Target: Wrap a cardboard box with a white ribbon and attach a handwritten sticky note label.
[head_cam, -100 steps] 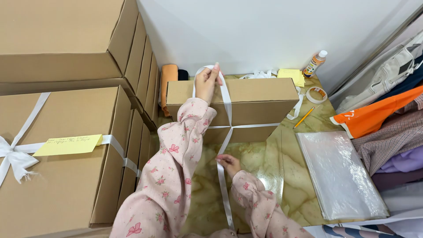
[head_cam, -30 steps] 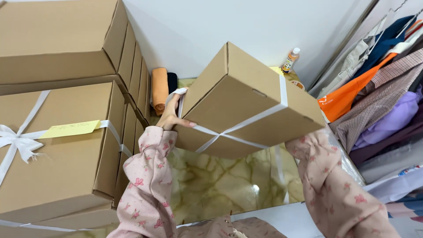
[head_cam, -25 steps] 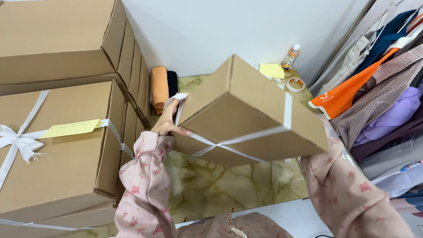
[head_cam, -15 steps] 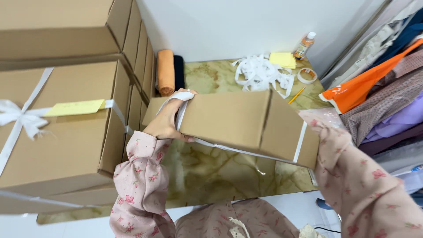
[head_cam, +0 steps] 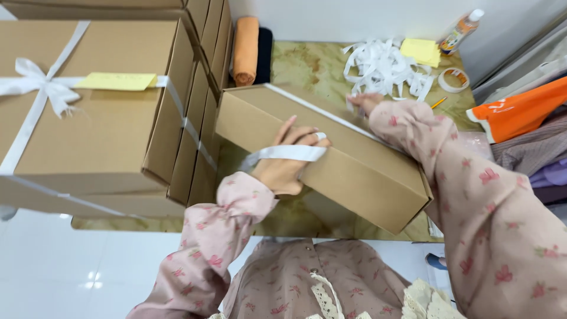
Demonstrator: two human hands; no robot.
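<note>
**Fingers on the ribbon, box across the table**

My left fingers (head_cam: 295, 131) curl over the near long edge of the cardboard box (head_cam: 354, 171), closed on a flat white ribbon (head_cam: 283, 153) that crosses the back of my left hand (head_cam: 286, 159) and presses against the box's side. My right hand (head_cam: 363, 101) sits at the far edge of the box, where the ribbon runs along the top; my sleeve hides most of it, so I cannot tell whether those fingers are closed or spread.

The box lies slantwise on the marbled tabletop (head_cam: 307, 65), one end near the stack of larger cardboard boxes (head_cam: 118, 118) to my left. The nearest of these is tied with white ribbon in a bow and carries a yellow note (head_cam: 115, 81).

Beyond the box lie a heap of loose white ribbon (head_cam: 384, 68), a yellow notepad (head_cam: 420, 51), a tape roll (head_cam: 453, 80), a small bottle (head_cam: 460, 26) and a rolled orange cloth (head_cam: 245, 50).
</note>
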